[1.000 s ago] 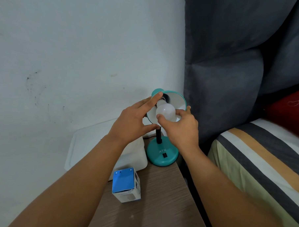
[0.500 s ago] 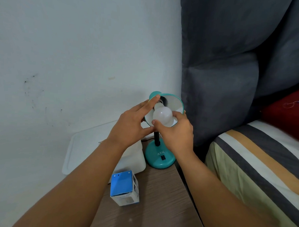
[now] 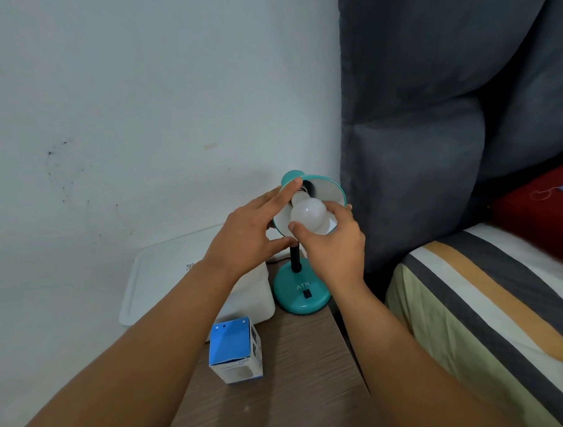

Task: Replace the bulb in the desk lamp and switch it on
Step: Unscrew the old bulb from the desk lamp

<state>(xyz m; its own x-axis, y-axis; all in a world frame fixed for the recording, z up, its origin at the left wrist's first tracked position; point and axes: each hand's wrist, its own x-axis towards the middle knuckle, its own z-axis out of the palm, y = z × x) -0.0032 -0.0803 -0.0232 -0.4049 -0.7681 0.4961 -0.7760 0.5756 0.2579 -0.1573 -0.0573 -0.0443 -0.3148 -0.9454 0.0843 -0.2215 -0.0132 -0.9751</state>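
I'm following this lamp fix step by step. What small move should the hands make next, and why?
Probably keep twisting the bulb with the right hand while the left hand steadies the shade. The bulb's neck sits at the socket, the fingers wrap its globe, and it is unlit; whether it is going in or coming out cannot be told.
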